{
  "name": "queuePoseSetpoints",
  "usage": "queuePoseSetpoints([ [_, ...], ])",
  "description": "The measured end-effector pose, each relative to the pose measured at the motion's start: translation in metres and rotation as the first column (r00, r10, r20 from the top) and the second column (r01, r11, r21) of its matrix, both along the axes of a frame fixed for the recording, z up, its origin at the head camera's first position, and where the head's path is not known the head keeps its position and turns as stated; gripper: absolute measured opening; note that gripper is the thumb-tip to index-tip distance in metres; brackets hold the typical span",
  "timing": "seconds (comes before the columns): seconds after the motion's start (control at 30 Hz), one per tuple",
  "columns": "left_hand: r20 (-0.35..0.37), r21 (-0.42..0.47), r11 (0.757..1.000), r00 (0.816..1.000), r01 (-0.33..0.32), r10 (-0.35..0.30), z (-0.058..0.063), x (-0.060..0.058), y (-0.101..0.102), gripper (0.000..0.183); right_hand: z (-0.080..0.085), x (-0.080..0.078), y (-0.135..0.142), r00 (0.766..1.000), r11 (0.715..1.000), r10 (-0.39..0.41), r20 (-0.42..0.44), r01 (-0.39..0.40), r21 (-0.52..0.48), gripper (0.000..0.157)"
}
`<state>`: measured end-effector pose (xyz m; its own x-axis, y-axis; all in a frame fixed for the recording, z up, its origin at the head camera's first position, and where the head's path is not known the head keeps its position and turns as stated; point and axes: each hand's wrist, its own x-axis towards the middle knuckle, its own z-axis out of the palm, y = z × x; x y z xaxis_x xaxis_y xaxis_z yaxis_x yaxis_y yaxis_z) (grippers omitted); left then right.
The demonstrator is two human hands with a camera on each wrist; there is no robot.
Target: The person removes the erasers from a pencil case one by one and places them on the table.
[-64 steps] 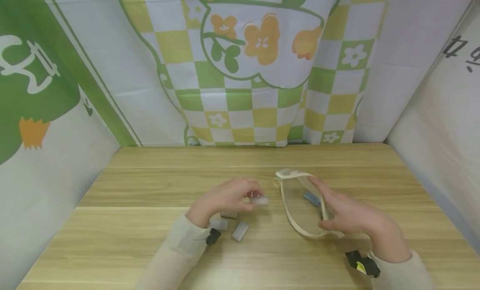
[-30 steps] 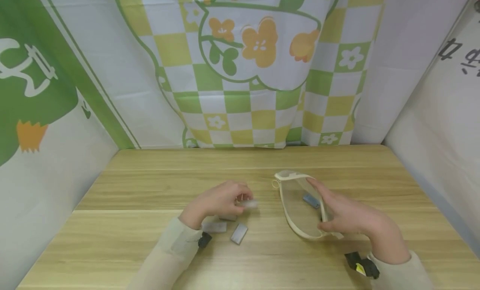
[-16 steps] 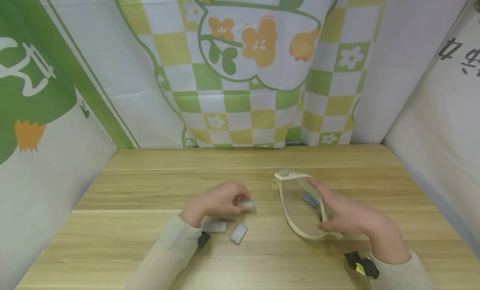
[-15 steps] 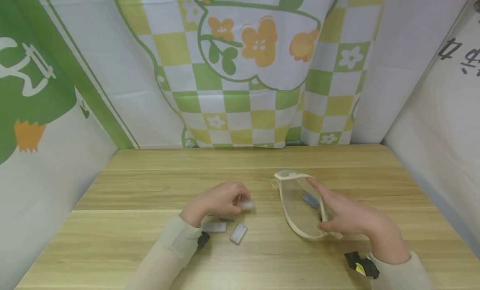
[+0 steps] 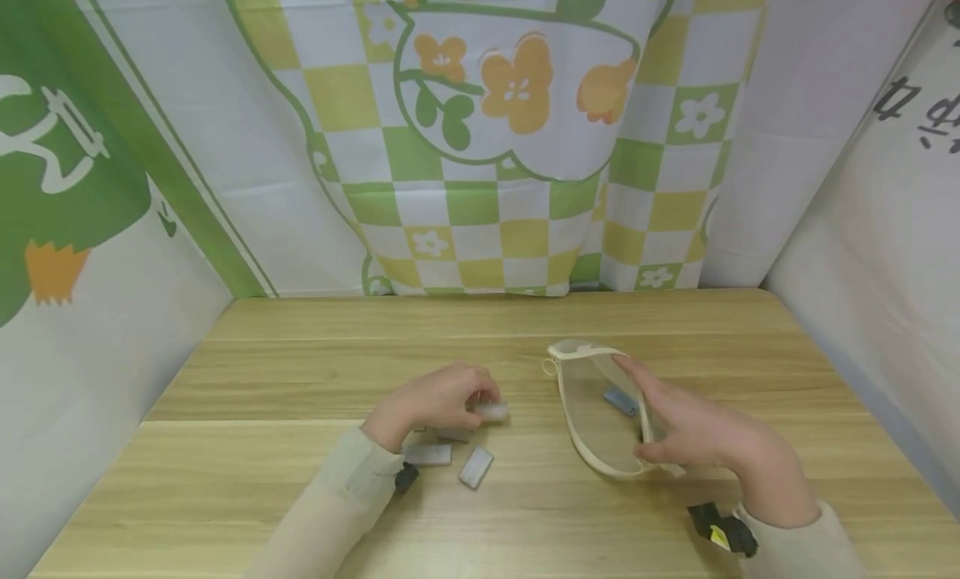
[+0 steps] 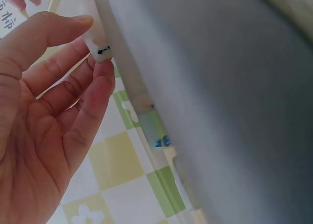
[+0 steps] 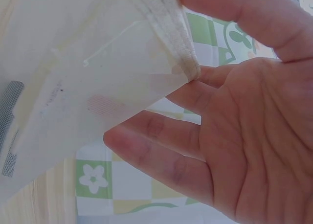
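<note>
My left hand (image 5: 442, 396) pinches a small whitish rectangular block (image 5: 492, 411) between thumb and fingertips, low over the table. In the left wrist view, that block (image 6: 100, 50) bears a small black mark; its exact kind is unclear. More pale blocks lie around the hand: one block (image 5: 476, 467) in front, another block (image 5: 429, 454) by the wrist, and a block (image 5: 454, 435) partly hidden below the fingers. My right hand (image 5: 697, 421) holds the rim of a cream mesh zipper pouch (image 5: 581, 441), whose mouth gapes toward the left hand. Inside the pouch lies a blue-grey block (image 5: 621, 400).
The wooden table (image 5: 315, 354) reaches back to a checked, flowered curtain (image 5: 480, 204). White sheets hang at both sides. A zipper pull ring (image 5: 551, 366) sticks out at the pouch's far left corner. A blurred grey surface (image 6: 210, 101) fills much of the left wrist view.
Since the oldest frame, my left hand has drawn back to the left, away from the pouch, still pinching the block. Over the last half second it barely moves. The right hand keeps its place.
</note>
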<state>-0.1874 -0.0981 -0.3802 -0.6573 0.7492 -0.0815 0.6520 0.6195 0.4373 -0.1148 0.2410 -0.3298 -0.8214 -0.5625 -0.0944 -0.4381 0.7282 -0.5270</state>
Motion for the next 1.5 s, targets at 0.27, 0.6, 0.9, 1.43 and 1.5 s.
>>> queuePoseSetpoints([
  [0.27, 0.001, -0.026, 1.000, 1.000, 0.015, -0.015, -0.0007, -0.0012, 0.0016, 0.029, -0.0005, -0.0003, 0.0002, 1.000, 1.000, 0.002, -0.003, -0.002, -0.006, 0.108],
  [0.6, 0.010, -0.045, 0.998, 0.999, 0.033, -0.033, -0.0036, -0.0034, 0.0045, 0.025, -0.0008, -0.0005, 0.0006, 1.000, 1.000, 0.003, 0.015, -0.003, -0.003, 0.107],
  [0.9, 0.033, -0.041, 0.999, 0.999, 0.025, -0.024, -0.0030, -0.0021, 0.0061, 0.023, -0.0019, -0.0002, 0.0007, 1.000, 1.000, 0.007, -0.013, -0.007, 0.007, 0.108],
  [1.43, 0.036, -0.056, 0.998, 0.999, 0.020, -0.018, -0.0009, -0.0017, 0.0073, 0.023, -0.0008, -0.0011, 0.0013, 0.999, 1.000, 0.021, -0.029, -0.020, 0.007, 0.107],
  [1.5, 0.038, -0.060, 0.998, 0.999, 0.018, -0.016, -0.0012, -0.0013, 0.0074, 0.022, -0.0010, -0.0010, 0.0010, 1.000, 1.000, 0.018, -0.023, -0.018, 0.007, 0.107],
])
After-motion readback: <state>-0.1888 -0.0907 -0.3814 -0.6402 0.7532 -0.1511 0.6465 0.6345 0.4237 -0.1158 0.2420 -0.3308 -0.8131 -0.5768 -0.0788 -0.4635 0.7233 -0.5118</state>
